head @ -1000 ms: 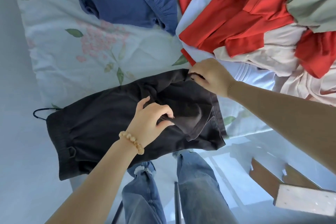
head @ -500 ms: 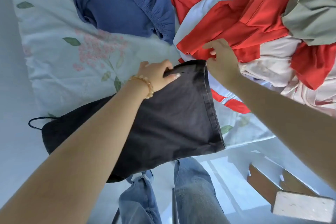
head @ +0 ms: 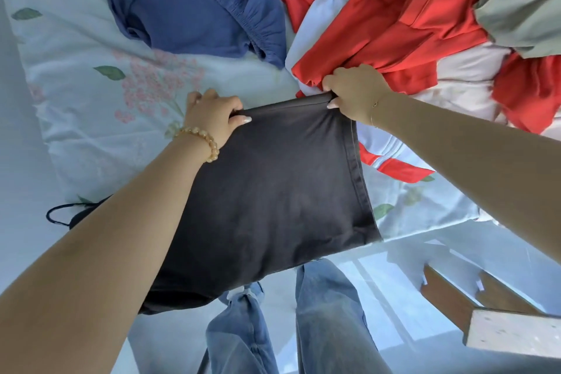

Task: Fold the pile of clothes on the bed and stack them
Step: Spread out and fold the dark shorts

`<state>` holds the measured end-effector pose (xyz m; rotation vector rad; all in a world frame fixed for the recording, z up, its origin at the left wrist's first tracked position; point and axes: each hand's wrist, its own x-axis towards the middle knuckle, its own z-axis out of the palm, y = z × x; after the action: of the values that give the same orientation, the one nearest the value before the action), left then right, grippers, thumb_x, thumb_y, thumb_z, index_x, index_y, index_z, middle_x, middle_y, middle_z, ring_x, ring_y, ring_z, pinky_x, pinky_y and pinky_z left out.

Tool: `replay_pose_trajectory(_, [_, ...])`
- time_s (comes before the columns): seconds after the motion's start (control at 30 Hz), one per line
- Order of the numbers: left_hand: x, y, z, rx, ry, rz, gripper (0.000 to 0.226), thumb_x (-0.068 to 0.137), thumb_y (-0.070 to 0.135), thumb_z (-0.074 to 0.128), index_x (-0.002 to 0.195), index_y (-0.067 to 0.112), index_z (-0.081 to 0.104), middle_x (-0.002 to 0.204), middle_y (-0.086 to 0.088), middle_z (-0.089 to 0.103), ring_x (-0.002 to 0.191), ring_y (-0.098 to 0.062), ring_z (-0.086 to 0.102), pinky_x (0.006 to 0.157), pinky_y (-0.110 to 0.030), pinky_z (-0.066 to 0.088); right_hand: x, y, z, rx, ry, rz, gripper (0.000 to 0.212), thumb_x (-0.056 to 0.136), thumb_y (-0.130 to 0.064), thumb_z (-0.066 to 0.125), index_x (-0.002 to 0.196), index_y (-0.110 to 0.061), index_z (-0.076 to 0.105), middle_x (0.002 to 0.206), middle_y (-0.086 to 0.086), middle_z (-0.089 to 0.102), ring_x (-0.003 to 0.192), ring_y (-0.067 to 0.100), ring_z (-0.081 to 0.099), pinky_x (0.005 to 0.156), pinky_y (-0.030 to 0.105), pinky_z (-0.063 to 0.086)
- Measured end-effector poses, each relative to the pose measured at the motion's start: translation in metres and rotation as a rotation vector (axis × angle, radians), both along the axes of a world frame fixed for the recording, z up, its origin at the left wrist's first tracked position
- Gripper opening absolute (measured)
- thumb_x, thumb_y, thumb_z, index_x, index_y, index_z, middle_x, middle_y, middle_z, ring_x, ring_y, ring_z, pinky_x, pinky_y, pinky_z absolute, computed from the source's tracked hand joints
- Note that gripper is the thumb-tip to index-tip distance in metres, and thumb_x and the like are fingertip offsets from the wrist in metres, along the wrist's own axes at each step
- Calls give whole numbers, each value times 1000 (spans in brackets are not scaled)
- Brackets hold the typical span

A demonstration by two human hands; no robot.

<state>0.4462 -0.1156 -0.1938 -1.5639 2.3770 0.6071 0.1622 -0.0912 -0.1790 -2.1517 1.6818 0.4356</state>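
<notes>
A black garment (head: 282, 185) lies spread flat at the near edge of the bed, its lower part hanging over the edge. My left hand (head: 212, 115), with a bead bracelet on the wrist, grips the garment's far left corner. My right hand (head: 355, 91) grips the far right corner, pulling the far hem taut between the two hands. A black cord loop (head: 57, 215) sticks out at the garment's left, partly hidden under my left forearm. The unfolded pile (head: 425, 33) of red, white and grey-green clothes lies right behind my right hand.
A navy blue garment (head: 194, 6) lies crumpled at the back of the floral bedsheet (head: 91, 85). A red-and-white striped piece (head: 391, 164) pokes out right of the black garment. My jeans-clad legs (head: 318, 319) stand at the bed edge; a wooden stool (head: 485, 313) is on the floor at right.
Both hands moved from the crumpled middle of the black garment to its far corners. The folded-over flap got pulled flat and the far hem now stretches straight between the hands.
</notes>
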Motion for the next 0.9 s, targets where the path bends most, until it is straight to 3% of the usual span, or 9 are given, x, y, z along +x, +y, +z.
replay_pose_trajectory(0.1, [-4,3,-10,-53,-98,-1,36,92,54,52,102,20,59,102,-5,60,103,-28,47,93,-42,29,3,1,0,-24,31,-50,44,86,-31,70,119,-7,51,119,16,53,108,35,55,88,42,38])
replay_pose_trajectory(0.2, [-3,9,-18,58,44,232,52,87,51,62,121,13,51,120,-10,49,112,-29,46,97,-40,37,5,-4,0,32,-19,-86,54,81,-30,75,123,-7,49,125,15,48,115,34,49,91,43,39])
replay_pose_trajectory(0.37, [-1,1,-11,420,250,359,46,83,44,71,117,16,58,102,3,56,95,-17,53,79,-25,38,3,-9,6,173,-131,-132,39,83,-22,72,118,-12,58,124,12,56,116,33,51,97,38,36])
replay_pose_trajectory(0.47, [0,13,6,314,368,255,27,80,36,75,95,18,63,76,11,48,73,-12,49,61,-20,33,1,3,16,113,-152,-84,24,80,-14,65,104,-12,63,110,8,63,105,32,57,85,35,35])
replay_pose_trajectory(0.57, [6,51,27,70,447,96,22,79,27,77,86,23,56,70,15,35,61,-8,36,55,-24,30,-1,41,29,-128,-259,27,17,69,-6,64,86,-10,62,86,8,62,85,32,58,76,37,32])
replay_pose_trajectory(0.67, [9,105,40,-40,466,-67,27,71,9,77,84,19,56,73,17,31,63,-10,36,58,-26,32,-4,95,36,-305,-252,163,21,61,0,62,80,-9,58,77,9,53,73,31,53,73,40,36])
replay_pose_trajectory(0.77, [9,152,28,-5,313,-163,26,74,6,73,94,17,61,85,5,49,73,-19,51,58,-29,38,-6,151,27,-315,-142,156,31,58,10,62,83,-9,62,80,10,55,72,32,55,73,39,40])
replay_pose_trajectory(0.83, [8,173,16,107,182,-132,31,87,13,62,117,22,58,110,1,53,96,-20,52,75,-32,46,-3,179,17,-202,-69,68,41,61,12,66,97,-7,70,97,15,62,88,36,61,83,44,48])
replay_pose_trajectory(0.9, [8,183,8,177,139,-75,38,93,15,53,130,23,52,123,0,48,105,-19,48,84,-33,46,3,196,10,-67,-83,-78,49,71,8,64,117,-6,68,122,19,59,112,40,56,97,48,44])
